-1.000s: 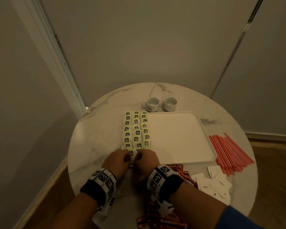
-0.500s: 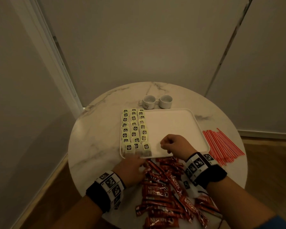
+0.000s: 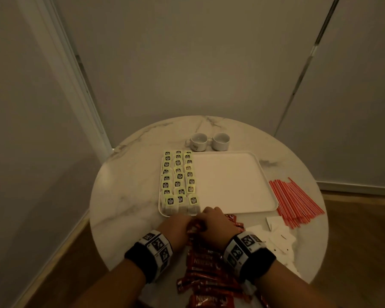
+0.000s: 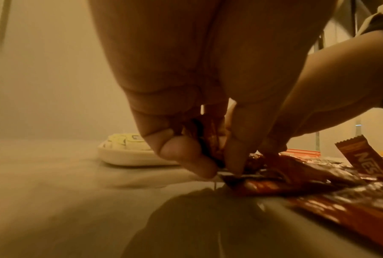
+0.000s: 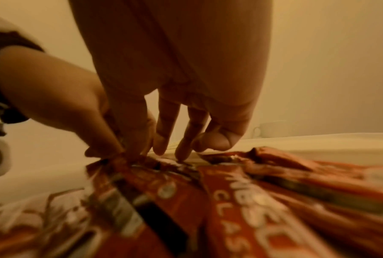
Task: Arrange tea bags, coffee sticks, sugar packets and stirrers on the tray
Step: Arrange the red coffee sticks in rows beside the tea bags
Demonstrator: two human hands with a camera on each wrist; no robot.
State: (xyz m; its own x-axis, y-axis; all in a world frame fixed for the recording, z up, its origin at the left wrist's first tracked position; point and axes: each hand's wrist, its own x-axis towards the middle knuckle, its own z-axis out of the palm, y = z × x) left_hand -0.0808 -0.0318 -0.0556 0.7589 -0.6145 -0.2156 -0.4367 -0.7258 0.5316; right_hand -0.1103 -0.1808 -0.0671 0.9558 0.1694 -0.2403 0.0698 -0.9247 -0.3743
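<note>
Since half a second ago the right hand (image 3: 217,223) has come back off the tray (image 3: 233,185) to meet the left hand (image 3: 178,225) at the near rim. Both pinch coffee sticks (image 3: 206,261) at the top of the red pile on the desk (image 3: 125,196). Tea bags (image 3: 179,178) fill the tray's left side; stirrers (image 3: 295,201) and sugar packets (image 3: 278,236) lie to the right, off the tray.

A round marble table (image 3: 125,196) is loaded with a white tray (image 3: 231,185), two cups (image 3: 209,142), red stirrers (image 3: 296,203), coffee sticks (image 3: 207,267) and white packets (image 3: 280,238).
</note>
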